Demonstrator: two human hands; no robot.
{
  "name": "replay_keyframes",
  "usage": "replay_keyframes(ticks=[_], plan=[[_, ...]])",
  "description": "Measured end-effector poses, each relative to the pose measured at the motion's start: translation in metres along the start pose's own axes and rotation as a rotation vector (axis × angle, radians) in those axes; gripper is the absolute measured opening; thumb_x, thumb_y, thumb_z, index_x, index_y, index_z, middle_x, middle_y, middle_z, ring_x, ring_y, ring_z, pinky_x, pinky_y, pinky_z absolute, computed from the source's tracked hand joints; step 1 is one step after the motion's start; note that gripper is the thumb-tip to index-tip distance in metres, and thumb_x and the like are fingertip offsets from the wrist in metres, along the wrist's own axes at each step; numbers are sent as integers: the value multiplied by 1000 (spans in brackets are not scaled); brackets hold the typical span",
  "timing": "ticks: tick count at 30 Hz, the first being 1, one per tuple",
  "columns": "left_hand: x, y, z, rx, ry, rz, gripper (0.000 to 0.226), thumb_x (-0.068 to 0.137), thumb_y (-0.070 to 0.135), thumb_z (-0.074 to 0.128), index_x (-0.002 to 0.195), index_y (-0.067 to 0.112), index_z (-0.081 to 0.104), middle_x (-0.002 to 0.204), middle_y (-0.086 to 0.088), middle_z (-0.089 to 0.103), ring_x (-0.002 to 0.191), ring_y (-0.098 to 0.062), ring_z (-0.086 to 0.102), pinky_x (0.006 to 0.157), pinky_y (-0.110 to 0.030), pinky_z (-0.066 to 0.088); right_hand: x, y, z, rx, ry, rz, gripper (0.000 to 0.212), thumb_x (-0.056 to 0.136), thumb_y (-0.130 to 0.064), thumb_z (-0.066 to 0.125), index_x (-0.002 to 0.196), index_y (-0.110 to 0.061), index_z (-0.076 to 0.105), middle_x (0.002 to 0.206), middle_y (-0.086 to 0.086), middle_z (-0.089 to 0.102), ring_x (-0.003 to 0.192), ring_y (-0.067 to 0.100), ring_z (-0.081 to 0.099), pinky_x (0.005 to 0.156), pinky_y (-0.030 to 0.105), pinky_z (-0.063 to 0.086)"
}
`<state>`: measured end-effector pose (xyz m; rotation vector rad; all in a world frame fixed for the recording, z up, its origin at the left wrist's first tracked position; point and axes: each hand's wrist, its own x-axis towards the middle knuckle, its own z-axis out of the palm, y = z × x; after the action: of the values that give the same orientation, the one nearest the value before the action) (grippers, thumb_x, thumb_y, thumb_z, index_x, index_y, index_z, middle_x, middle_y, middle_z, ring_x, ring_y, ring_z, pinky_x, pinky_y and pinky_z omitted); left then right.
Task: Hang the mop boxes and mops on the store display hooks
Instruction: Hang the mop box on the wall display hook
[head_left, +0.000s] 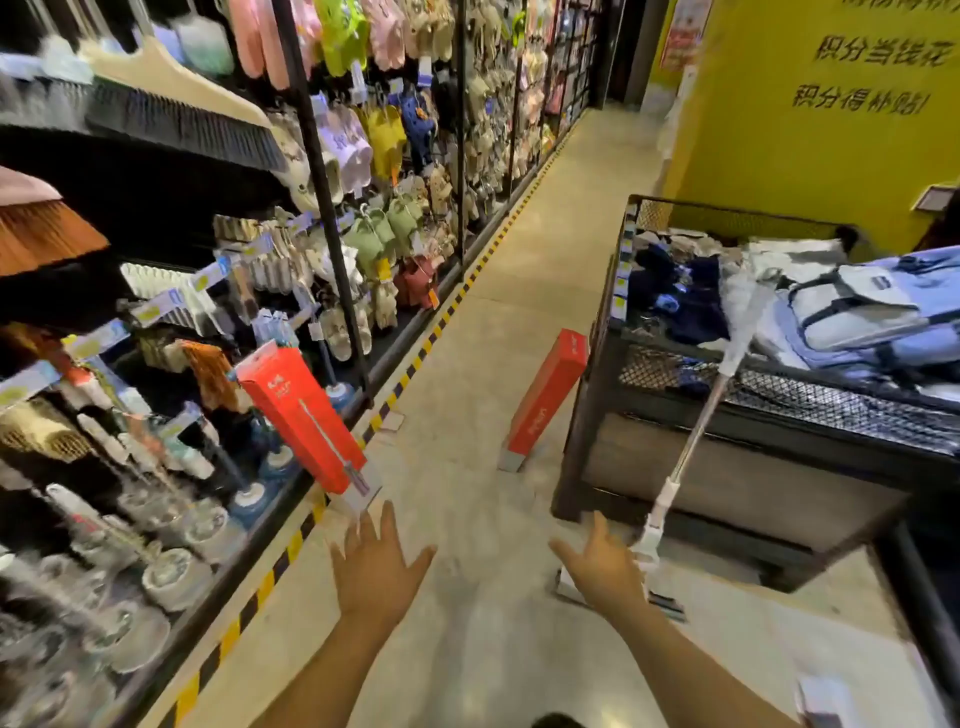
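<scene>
Both the left hand (379, 566) and the right hand (605, 571) are spread open and hold nothing. Near left, one red mop box (306, 421) juts tilted from the display rack (332, 249); poorly seated, it could slip off. A second mop box (545, 400) and the mop (696, 441) lean on the dark mesh wire bin (675, 371) at right. A careless knock could topple the smooth pale pole. The boxes look like long, slim cardboard.
</scene>
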<state>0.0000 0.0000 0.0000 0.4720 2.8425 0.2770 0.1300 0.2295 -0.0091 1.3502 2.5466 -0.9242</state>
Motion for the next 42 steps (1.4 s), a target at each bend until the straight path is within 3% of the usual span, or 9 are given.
replay_keyframes(ticks=[3,7,13,23,26,29,33,42], plan=[[27,-11,13,15,-36,-17,89,89,72,35,156,23,2,163,-13,8,149,-32,12,118,-50,16,21,4,12,-18,15,39,82,87,-64,54,147,-12,31,141,14,50,126,33,51,102,43,44],[74,-22,32,29,-82,-79,90,89,73,34,156,22,4,163,-15,9,149,-34,15,118,-50,17,64,-4,26,-28,-60,57,80,86,-63,56,146,-16,30,138,12,53,124,32,52,100,43,45],[172,-26,35,-4,-98,-231,92,88,73,37,156,19,4,163,-15,8,149,-33,12,119,-49,15,172,-63,30,-165,-175,-40,89,90,-63,50,155,-14,15,155,14,33,139,32,36,112,43,35],[312,-19,1,-93,-78,-541,97,86,75,37,156,19,0,162,-16,7,149,-33,13,118,-48,18,356,-192,-5,-522,-255,-378,82,96,-60,41,154,-11,13,152,10,37,135,28,39,107,37,38],[331,-24,-1,-126,-81,-621,98,85,77,37,156,18,1,162,-16,9,149,-33,14,119,-47,18,391,-224,-4,-629,-242,-365,82,95,-61,41,153,-10,14,148,12,39,132,30,42,103,37,39],[352,-39,-2,-152,-95,-727,98,84,78,35,156,21,2,162,-16,8,149,-32,13,120,-46,17,420,-262,15,-739,-265,-396,77,96,-59,39,150,-8,19,148,14,39,133,30,41,108,37,38],[388,-71,-2,-212,-69,-834,99,83,79,36,156,19,6,161,-17,13,148,-34,17,118,-47,22,457,-327,50,-776,-353,-451,86,96,-61,35,156,-9,0,157,19,24,142,37,28,114,43,28],[487,-159,-14,-336,-12,-952,97,86,72,41,156,15,6,159,-21,19,147,-37,19,116,-51,24,516,-507,130,-945,-231,-717,85,95,-65,29,156,-10,6,149,16,35,135,32,37,109,41,33]])
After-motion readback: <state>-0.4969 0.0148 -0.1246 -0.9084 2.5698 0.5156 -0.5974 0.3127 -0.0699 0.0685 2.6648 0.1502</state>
